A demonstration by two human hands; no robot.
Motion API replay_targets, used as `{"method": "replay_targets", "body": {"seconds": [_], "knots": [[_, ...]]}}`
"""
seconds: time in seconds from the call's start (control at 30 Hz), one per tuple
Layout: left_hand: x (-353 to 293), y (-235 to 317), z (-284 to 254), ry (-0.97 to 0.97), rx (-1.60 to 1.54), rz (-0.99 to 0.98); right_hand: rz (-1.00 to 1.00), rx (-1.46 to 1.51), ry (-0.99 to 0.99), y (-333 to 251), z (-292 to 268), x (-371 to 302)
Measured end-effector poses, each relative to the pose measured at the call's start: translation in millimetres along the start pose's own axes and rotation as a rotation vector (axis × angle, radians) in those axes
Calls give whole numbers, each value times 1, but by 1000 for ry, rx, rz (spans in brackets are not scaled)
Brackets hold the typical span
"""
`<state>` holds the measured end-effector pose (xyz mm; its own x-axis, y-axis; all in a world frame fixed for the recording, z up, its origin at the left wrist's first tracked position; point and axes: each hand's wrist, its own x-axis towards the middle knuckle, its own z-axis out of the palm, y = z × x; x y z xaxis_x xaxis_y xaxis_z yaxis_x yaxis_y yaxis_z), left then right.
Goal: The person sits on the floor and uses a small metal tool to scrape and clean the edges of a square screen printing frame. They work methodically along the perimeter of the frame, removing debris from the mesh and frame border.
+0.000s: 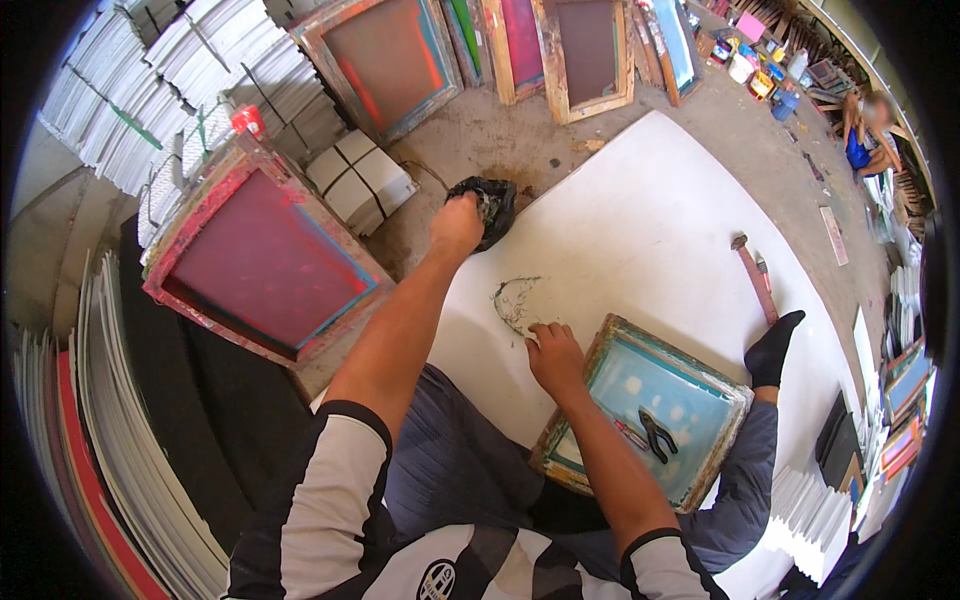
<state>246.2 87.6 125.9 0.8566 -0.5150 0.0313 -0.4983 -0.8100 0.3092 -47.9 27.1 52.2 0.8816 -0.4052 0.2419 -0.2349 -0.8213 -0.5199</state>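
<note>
My left hand (457,226) is closed on the edge of a crumpled black plastic bag (496,215), just beyond the far left side of a large white board (640,230). My right hand (555,362) rests low over the board with its fingers apart and tips down, beside a loose curve of thin dark wiry scraps (513,303). Under my right forearm lies a wooden screen frame (690,385) with a light blue mesh. Pliers (656,436) with black handles sit on that mesh, alongside a small red-handled tool (630,434).
A hammer (755,278) lies near my black-socked foot (772,347) on the right. At left a pink-meshed frame (265,265) leans by strapped white stacks (362,180). More frames (385,60) stand behind. Paint pots (760,85) and another person (872,135) are far right.
</note>
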Motion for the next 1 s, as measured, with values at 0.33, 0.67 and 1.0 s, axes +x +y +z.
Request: {"method": "replay_targets", "body": {"seconds": [0.33,0.67,1.0], "knots": [[-10,7,10,117,-278,-107,17,-234,-264,-18,65,58],[-83,-9,27,52,-1293,-569,-93,333,226,-44,20,137],[-67,3,37,-73,-1605,-587,-9,553,255,-62,27,227]]}}
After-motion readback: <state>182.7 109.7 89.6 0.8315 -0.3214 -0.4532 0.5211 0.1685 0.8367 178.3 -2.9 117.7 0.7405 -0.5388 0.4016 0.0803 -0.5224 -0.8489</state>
